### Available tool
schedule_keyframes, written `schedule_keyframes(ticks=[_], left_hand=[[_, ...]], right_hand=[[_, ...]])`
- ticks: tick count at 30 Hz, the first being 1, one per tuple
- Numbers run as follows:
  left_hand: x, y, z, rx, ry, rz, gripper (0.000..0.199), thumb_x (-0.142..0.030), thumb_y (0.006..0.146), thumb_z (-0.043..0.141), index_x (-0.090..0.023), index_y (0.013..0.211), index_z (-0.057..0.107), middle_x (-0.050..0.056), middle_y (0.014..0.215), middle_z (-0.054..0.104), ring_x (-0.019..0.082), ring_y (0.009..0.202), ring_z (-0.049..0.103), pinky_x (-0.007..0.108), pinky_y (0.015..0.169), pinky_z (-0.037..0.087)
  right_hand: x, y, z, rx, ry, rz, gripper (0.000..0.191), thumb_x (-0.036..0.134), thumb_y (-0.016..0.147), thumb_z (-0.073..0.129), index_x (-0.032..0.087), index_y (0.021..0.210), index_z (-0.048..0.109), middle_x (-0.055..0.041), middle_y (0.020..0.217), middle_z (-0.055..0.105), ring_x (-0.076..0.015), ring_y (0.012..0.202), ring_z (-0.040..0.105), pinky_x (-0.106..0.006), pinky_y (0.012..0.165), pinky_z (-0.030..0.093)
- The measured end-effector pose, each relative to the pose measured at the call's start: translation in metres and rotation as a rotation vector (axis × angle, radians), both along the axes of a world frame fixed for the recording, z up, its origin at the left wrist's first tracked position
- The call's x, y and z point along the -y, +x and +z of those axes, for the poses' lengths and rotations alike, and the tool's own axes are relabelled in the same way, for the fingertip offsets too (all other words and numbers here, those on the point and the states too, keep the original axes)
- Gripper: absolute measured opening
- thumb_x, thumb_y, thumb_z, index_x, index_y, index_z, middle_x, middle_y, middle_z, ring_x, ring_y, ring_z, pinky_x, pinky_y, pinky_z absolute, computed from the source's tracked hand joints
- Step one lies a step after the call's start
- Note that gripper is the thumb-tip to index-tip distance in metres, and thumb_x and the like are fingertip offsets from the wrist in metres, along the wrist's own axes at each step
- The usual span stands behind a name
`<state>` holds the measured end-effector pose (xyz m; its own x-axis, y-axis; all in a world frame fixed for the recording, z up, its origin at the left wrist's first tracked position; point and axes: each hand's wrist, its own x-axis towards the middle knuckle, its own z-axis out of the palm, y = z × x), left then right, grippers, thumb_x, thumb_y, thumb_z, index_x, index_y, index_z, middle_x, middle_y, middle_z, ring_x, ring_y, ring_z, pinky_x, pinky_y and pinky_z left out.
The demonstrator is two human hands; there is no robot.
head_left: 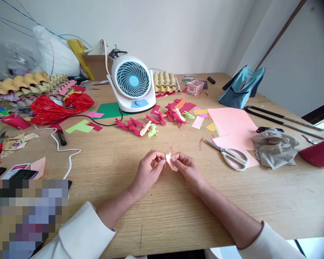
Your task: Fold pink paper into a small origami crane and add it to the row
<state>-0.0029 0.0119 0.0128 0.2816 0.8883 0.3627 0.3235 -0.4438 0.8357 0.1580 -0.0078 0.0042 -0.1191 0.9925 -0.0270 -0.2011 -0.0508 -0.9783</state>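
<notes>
Between my two hands is a small piece of pale pink paper with a ragged upper edge, held just above the wooden table. My left hand pinches its left side with thumb and forefinger. From the other side, the thumb and fingers of my right hand close on it. Tiny paper scraps show near the left fingertips. Beyond the hands lies a cluster of crumpled, cut paper shapes: dark red ones, a cream one and a light green one. Scissors with white handles rest to the right, partly over pink paper.
A white fan stands at the back. Large pink sheets, a crumpled grey cloth and a blue bag are on the right. At the left lie a red plastic bag, a white cable and egg trays.
</notes>
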Motion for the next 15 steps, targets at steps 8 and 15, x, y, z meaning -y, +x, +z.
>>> schedule_keyframes(ticks=[8,15], left_hand=[[-0.0009,-0.0006,-0.0015,0.001,0.116,-0.007,0.007,-0.014,0.084,0.064,-0.019,0.079,0.062,0.001,0.079,0.058,0.014,0.075,0.056,0.026,0.07,0.046],[0.0004,-0.0002,-0.0013,-0.006,0.118,0.047,0.008,-0.02,0.084,0.068,-0.019,0.079,0.062,0.001,0.081,0.061,0.014,0.076,0.057,0.026,0.071,0.046]], right_hand=[[-0.0018,-0.0008,-0.0041,0.051,0.025,0.008,0.04,0.056,0.079,0.067,0.019,0.07,0.057,0.0037,0.061,0.047,-0.0105,0.058,0.04,-0.026,0.059,0.034],[-0.0022,-0.0044,-0.0076,0.03,0.04,-0.002,0.038,0.055,0.078,0.07,0.018,0.074,0.059,0.0035,0.062,0.052,-0.0105,0.059,0.045,-0.025,0.06,0.038]])
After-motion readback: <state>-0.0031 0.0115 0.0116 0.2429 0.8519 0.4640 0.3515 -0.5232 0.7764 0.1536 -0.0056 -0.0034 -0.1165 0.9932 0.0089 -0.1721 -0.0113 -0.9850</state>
